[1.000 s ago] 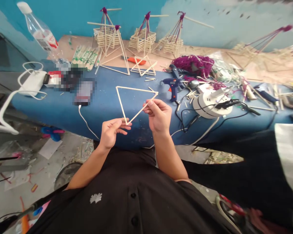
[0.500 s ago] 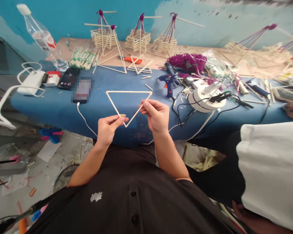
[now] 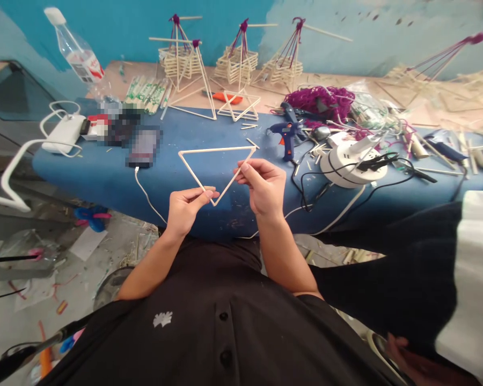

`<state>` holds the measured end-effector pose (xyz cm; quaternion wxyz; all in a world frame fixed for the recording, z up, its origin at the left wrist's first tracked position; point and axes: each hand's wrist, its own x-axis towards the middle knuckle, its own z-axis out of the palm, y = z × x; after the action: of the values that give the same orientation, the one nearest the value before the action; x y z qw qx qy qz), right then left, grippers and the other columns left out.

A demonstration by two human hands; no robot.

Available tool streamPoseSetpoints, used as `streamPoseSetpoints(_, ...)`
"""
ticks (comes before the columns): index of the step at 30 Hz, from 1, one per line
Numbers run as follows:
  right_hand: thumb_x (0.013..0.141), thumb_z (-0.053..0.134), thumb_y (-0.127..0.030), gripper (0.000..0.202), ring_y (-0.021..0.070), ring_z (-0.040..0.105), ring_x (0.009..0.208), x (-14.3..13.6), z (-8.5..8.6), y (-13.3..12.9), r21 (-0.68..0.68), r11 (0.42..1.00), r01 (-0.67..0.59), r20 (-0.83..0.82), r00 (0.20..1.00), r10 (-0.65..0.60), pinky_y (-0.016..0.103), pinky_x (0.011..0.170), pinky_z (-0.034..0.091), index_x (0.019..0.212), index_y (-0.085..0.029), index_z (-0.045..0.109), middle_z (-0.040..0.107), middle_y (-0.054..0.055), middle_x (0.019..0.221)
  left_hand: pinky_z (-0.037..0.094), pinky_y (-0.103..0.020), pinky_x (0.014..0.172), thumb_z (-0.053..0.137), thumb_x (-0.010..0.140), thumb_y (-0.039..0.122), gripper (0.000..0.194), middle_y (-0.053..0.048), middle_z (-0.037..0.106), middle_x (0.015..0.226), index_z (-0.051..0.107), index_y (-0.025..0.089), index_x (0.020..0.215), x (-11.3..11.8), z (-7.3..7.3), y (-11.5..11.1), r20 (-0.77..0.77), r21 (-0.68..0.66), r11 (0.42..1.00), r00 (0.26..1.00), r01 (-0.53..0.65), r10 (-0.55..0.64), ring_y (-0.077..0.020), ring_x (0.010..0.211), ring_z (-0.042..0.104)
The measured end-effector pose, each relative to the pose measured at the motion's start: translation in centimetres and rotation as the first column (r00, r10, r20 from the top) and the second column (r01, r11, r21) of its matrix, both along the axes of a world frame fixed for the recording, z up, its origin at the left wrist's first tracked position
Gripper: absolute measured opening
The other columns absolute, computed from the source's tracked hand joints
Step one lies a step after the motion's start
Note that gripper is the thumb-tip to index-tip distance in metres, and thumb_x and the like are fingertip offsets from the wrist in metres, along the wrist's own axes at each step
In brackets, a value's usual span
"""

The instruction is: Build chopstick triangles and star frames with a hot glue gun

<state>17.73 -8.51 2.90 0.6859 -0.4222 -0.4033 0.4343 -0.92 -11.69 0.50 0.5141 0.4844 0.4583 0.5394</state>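
A triangle of thin wooden sticks (image 3: 217, 150) is held up between my two hands over the blue table cover. My left hand (image 3: 189, 206) pinches its left side close to the lower corner. Further up the right side, the thumb and fingers of my right hand (image 3: 265, 185) are closed on it. The triangle's long side faces away from me, with one corner pointing towards me. Beyond it, a small frame of crossed sticks (image 3: 240, 107) lies on the table, beside an orange-handled tool (image 3: 227, 97).
Stick baskets with purple cord (image 3: 237, 64) line the wall. Right of my hands are a blue glue gun (image 3: 286, 134), a round white power strip (image 3: 346, 166) with cables and a purple yarn heap (image 3: 322, 102). Phone (image 3: 144, 147) and bottle (image 3: 82, 61) stand left. A co-worker's white garment (image 3: 475, 279) is at right.
The view has shifted slightly, so most things sit further right. The triangle has tilted a little, its far right corner now higher. Both hands keep their hold. The co-worker's garment has moved right.
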Motion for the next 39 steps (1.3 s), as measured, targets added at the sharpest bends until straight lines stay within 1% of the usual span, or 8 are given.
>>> streamPoseSetpoints(5,0.073,0.096,-0.044,0.023,0.0111,0.071,0.061,-0.1,-0.1,0.1,0.024,1.000,-0.012,0.036,0.999,0.011,0.024,0.060,0.061,0.083,-0.025,0.086,0.080,-0.001,0.073,0.063,-0.033,0.080,0.093,0.083,0.053,0.030,-0.009,0.088,0.101,0.093,0.024,0.090,-0.2,0.0,0.1,-0.028,0.005,1.000,1.000,0.013,-0.013,-0.0243,0.090,0.080)
streamPoseSetpoints(11,0.075,0.094,-0.043,0.023,0.0124,0.072,0.063,-0.2,-0.1,0.0,0.005,1.000,-0.018,0.073,0.997,0.017,0.027,0.061,0.063,0.085,-0.024,0.086,0.081,0.000,0.075,0.062,-0.034,0.082,0.091,0.085,0.052,0.028,-0.009,0.088,0.100,0.093,0.024,0.089,-0.5,-0.1,0.2,-0.031,-0.002,1.000,0.999,-0.005,0.005,-0.0249,0.090,0.080)
streamPoseSetpoints(15,0.073,0.094,-0.040,0.021,0.0122,0.072,0.061,-0.4,0.1,-0.2,-0.004,1.000,-0.023,0.041,0.999,0.023,0.026,0.060,0.063,0.083,-0.024,0.087,0.081,0.000,0.073,0.063,-0.034,0.081,0.092,0.083,0.053,0.029,-0.010,0.088,0.098,0.092,0.024,0.086,-0.5,0.0,0.0,-0.012,-0.005,1.000,1.000,-0.016,0.016,-0.0258,0.090,0.080)
streamPoseSetpoints(19,0.071,0.095,-0.042,0.023,0.0123,0.071,0.060,-0.9,0.2,-0.4,-0.012,0.999,-0.036,0.006,0.999,0.036,0.026,0.059,0.062,0.081,-0.024,0.086,0.081,0.000,0.073,0.065,-0.037,0.083,0.096,0.076,0.054,0.036,-0.011,0.088,0.095,0.093,0.023,0.095,-0.2,-0.1,0.0,0.026,-0.020,1.000,0.999,-0.023,0.024,-0.0279,0.090,0.082)
streamPoseSetpoints(22,0.071,0.097,-0.045,0.027,0.0130,0.073,0.061,-1.3,0.0,-0.6,-0.028,0.997,-0.069,0.013,0.997,0.070,0.026,0.059,0.063,0.083,-0.024,0.086,0.082,0.001,0.074,0.064,-0.036,0.080,0.101,0.067,0.050,0.042,-0.010,0.088,0.094,0.093,0.024,0.098,0.0,0.0,-0.1,0.042,-0.045,0.999,0.999,-0.010,0.012,-0.0264,0.084,0.081)
streamPoseSetpoints(27,0.070,0.098,-0.051,0.033,0.0130,0.074,0.062,-1.8,-0.4,-1.0,-0.051,0.992,-0.119,0.028,0.992,0.120,0.025,0.059,0.063,0.085,-0.023,0.087,0.083,0.001,0.076,0.054,-0.030,0.065,0.102,0.065,0.043,0.028,-0.007,0.085,0.081,0.092,0.023,0.082,-0.3,0.6,-0.1,0.037,-0.079,0.996,0.999,0.036,-0.033,-0.0188,0.068,0.071)
streamPoseSetpoints(32,0.071,0.100,-0.052,0.035,0.0137,0.077,0.065,-1.7,-0.1,-1.1,-0.051,0.985,-0.163,0.003,0.986,0.164,0.024,0.061,0.065,0.087,-0.024,0.088,0.084,0.002,0.079,0.055,-0.033,0.069,0.101,0.061,0.043,0.026,-0.008,0.084,0.078,0.089,0.023,0.072,-0.7,0.6,0.1,0.063,-0.122,0.989,0.995,0.084,-0.076,-0.0215,0.073,0.073)
streamPoseSetpoints(39,0.074,0.098,-0.052,0.041,0.0131,0.079,0.069,-0.8,1.0,-0.7,0.031,0.995,-0.092,-0.022,0.995,0.093,0.024,0.065,0.066,0.106,-0.027,0.087,0.084,-0.001,0.083,0.057,-0.035,0.076,0.100,0.059,0.043,0.025,-0.009,0.082,0.074,0.086,0.022,0.065,-1.0,0.6,0.2,0.087,-0.170,0.976,0.989,0.136,-0.123,-0.0227,0.076,0.074)
